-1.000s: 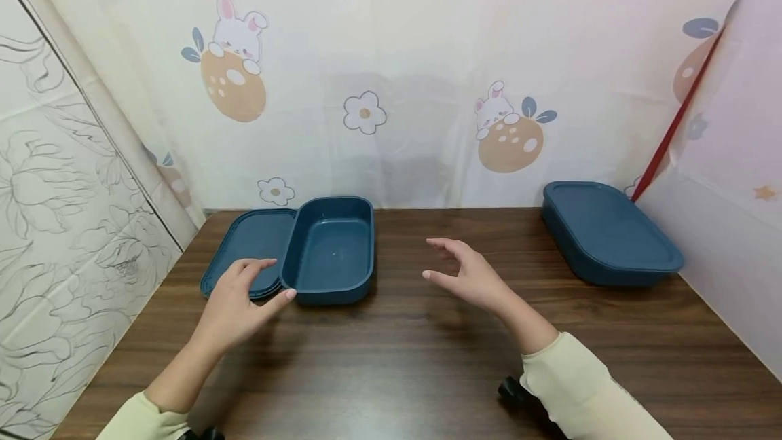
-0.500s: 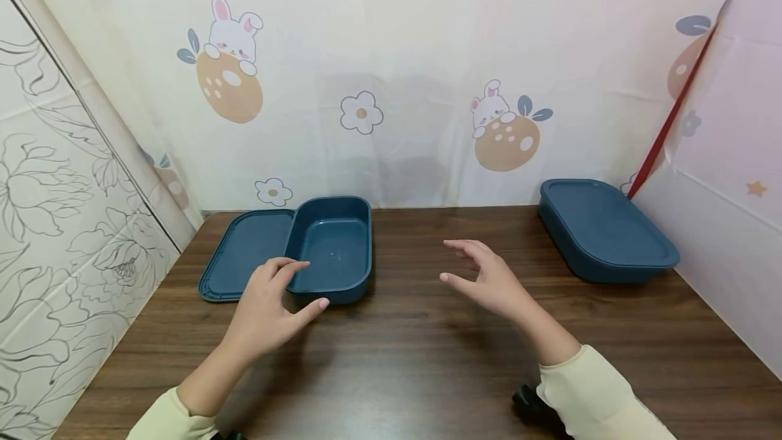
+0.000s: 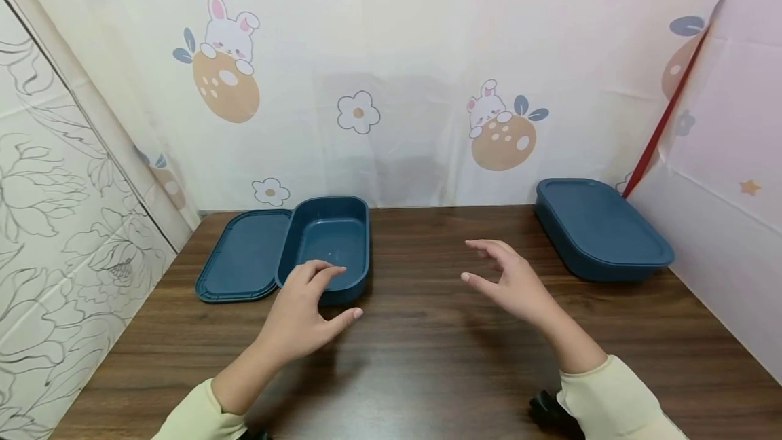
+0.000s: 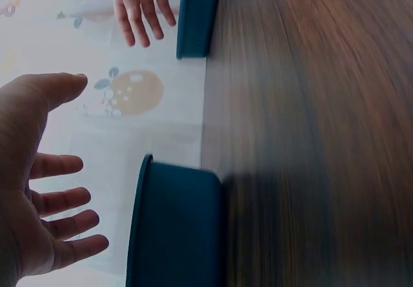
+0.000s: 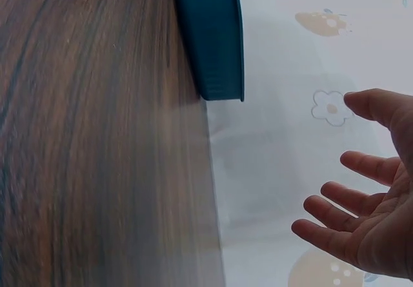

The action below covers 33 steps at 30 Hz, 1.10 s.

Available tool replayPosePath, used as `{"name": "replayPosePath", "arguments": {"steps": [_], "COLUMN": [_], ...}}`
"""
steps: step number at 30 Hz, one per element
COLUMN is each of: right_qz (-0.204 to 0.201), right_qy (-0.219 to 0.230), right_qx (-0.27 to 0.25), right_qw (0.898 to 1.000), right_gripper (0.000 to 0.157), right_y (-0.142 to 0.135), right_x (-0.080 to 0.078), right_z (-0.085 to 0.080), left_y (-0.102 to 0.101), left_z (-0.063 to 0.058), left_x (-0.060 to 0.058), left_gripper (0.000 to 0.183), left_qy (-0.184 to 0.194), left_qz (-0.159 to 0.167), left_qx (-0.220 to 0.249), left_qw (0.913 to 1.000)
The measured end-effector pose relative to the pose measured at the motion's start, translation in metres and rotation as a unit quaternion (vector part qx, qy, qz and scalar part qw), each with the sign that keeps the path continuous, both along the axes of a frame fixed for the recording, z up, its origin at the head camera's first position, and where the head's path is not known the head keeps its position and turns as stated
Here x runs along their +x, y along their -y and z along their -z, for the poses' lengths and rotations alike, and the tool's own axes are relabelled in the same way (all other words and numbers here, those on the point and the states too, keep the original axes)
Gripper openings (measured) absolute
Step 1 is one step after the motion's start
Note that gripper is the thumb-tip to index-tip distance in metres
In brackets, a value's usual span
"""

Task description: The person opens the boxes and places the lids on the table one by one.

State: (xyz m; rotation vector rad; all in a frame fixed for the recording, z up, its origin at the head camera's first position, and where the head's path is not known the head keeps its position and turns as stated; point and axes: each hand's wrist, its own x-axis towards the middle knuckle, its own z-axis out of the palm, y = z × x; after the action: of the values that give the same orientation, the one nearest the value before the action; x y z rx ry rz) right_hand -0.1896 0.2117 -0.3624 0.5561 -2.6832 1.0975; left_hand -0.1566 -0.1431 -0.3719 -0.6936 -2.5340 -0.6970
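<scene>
A dark blue rectangular food container [image 3: 332,243] stands uncovered at the back left, its inside bare in the head view. Beside it on the left lies a flat blue lid [image 3: 244,257]. My left hand [image 3: 302,318] hovers in front of the uncovered container, thumb and fingers apart, holding nothing; the left wrist view shows a gap between fingers and container [image 4: 177,229]. Over the table's right half my right hand [image 3: 516,284] is held in the air, its fingers spread and holding nothing. Farther right sits a second blue container [image 3: 605,229] with its lid on.
The brown wooden table [image 3: 415,372] meets a patterned curtain [image 3: 415,87] along its back edge. A white panel with line-drawn flowers [image 3: 61,223] borders the left side. On the right a pale cloth wall [image 3: 733,223] stands close to the lidded container.
My left hand has moved right, from over the lid to the front of the uncovered container. The right hand has shifted right too. The containers and lid stay put on the table.
</scene>
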Motion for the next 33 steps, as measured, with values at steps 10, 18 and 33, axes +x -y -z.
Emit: {"name": "replayPosePath", "arguments": {"steps": [10, 18, 33], "right_qz": [0.012, 0.025, 0.057], "right_qy": [-0.022, -0.018, -0.031], "right_qx": [0.013, 0.029, 0.047], "right_qw": [1.000, 0.999, 0.997], "right_gripper": [0.050, 0.044, 0.044], "right_y": [-0.014, -0.027, -0.050], "right_x": [0.005, 0.007, 0.012], "right_z": [-0.002, -0.005, -0.004], "left_y": [-0.026, -0.043, -0.073], "left_z": [0.004, 0.005, 0.007], "left_x": [-0.003, -0.008, -0.011], "left_gripper": [0.057, 0.055, 0.052], "left_qy": [-0.016, -0.026, -0.013], "left_qz": [0.042, 0.066, 0.095], "left_qx": [0.010, 0.011, -0.014], "left_qw": [0.9989, 0.9974, 0.9953]}}
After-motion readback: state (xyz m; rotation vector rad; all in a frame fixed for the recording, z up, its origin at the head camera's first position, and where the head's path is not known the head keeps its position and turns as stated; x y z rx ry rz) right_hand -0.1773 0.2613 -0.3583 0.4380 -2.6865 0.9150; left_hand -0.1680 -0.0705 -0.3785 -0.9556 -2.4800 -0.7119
